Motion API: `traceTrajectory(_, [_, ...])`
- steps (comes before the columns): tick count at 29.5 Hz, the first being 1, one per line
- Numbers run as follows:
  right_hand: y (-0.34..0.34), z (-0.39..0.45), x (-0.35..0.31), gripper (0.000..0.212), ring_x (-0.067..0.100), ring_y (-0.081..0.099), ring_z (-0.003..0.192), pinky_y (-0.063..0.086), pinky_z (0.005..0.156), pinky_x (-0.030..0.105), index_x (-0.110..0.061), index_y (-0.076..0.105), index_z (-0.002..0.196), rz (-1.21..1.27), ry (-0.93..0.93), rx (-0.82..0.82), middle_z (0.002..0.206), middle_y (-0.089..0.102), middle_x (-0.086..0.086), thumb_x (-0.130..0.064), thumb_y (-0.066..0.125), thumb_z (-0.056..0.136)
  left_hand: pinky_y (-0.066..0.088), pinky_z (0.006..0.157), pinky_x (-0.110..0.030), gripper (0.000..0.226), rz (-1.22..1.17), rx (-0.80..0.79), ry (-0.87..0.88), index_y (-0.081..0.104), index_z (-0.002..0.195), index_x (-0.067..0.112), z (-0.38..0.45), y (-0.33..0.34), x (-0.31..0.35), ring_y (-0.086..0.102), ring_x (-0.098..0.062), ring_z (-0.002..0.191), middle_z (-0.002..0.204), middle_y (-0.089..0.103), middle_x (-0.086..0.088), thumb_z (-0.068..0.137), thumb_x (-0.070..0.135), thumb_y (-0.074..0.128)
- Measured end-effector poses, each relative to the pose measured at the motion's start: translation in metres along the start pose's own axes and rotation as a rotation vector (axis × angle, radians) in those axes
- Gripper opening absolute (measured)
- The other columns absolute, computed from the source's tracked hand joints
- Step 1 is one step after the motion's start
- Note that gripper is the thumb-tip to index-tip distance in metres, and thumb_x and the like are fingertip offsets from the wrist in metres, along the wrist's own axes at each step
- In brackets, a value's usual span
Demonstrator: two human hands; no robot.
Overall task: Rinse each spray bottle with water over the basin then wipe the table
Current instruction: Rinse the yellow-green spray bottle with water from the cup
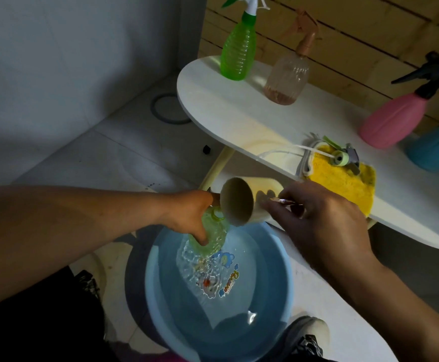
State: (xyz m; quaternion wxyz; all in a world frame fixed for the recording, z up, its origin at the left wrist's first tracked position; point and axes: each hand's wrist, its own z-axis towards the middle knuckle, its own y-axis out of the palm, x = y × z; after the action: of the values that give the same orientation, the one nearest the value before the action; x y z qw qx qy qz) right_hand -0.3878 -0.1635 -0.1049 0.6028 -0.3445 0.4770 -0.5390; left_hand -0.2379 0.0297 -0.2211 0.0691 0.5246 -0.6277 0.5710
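The left hand [192, 212] grips a pale green bottle [210, 236] (its spray head off) tilted over the blue basin [273, 309], which holds water. The right hand [317, 220] pinches the handle of a beige cup [239, 202] tipped at the bottle's mouth. Four more spray bottles stand on the white surface [239, 116], near a yellow cloth [343, 181].

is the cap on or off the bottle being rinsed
Off. The light green bottle in the left hand has a bare open neck; its spray head lies on the yellow cloth.
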Motion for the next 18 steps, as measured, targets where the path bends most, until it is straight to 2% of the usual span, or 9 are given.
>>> traceTrajectory(1, [0.003,0.001,0.003,0.035,0.013,0.056,0.07,0.042,0.056,0.031,-0.03,0.067,0.081,0.024,0.072,-0.03,0.075,0.062,-0.012,-0.063,0.061,0.09,0.043,0.066,-0.005,0.079,-0.012,0.004,-0.007,0.053,0.135,0.029,0.0,0.0,-0.002,0.062,0.0,0.085,0.104,0.059,0.023,0.068,0.022,0.094])
traceTrajectory(3, [0.009,0.004,0.013,0.039,0.013,0.058,0.071,0.048,0.061,0.034,-0.031,0.065,0.08,0.055,0.192,-0.127,0.072,0.063,-0.013,-0.069,0.058,0.087,0.045,0.066,-0.01,0.075,-0.022,0.011,-0.02,0.053,0.128,0.029,-0.001,-0.001,-0.007,0.062,-0.005,0.088,0.104,0.061,0.016,0.067,0.019,0.095])
traceTrajectory(7, [0.034,0.009,0.035,0.039,0.014,0.062,0.074,0.054,0.067,0.037,-0.03,0.063,0.079,0.107,0.349,-0.3,0.074,0.064,-0.011,-0.068,0.06,0.087,0.046,0.069,-0.014,0.078,0.019,0.023,-0.053,0.051,0.131,0.029,-0.005,-0.003,-0.013,0.058,-0.008,0.098,0.116,0.058,0.008,0.067,0.021,0.095])
traceTrajectory(11, [0.074,0.017,0.052,0.035,0.014,0.059,0.072,0.043,0.06,0.029,-0.023,0.066,0.08,0.132,0.432,-0.503,0.074,0.063,-0.006,-0.055,0.06,0.095,0.046,0.068,-0.015,0.076,0.003,0.026,-0.062,0.053,0.128,0.029,-0.006,-0.004,-0.015,0.057,-0.006,0.097,0.114,0.06,0.009,0.065,0.022,0.096])
traceTrajectory(15, [0.134,0.012,0.072,0.028,0.023,0.063,0.08,0.047,0.069,0.031,-0.014,0.071,0.094,0.209,0.504,-0.758,0.092,0.071,0.007,-0.035,0.054,0.101,0.05,0.074,-0.022,0.076,-0.014,0.048,-0.064,0.054,0.125,0.031,-0.008,-0.004,-0.015,0.059,-0.009,0.099,0.112,0.06,0.011,0.064,0.027,0.097])
traceTrajectory(18, [0.166,-0.008,0.081,0.033,0.024,0.064,0.084,0.039,0.066,0.027,-0.01,0.072,0.106,0.09,0.398,-0.808,0.093,0.068,0.007,-0.033,0.048,0.105,0.052,0.074,-0.021,0.074,-0.049,0.058,-0.051,0.055,0.125,0.032,-0.009,-0.004,-0.013,0.061,-0.006,0.097,0.11,0.062,0.012,0.064,0.027,0.096])
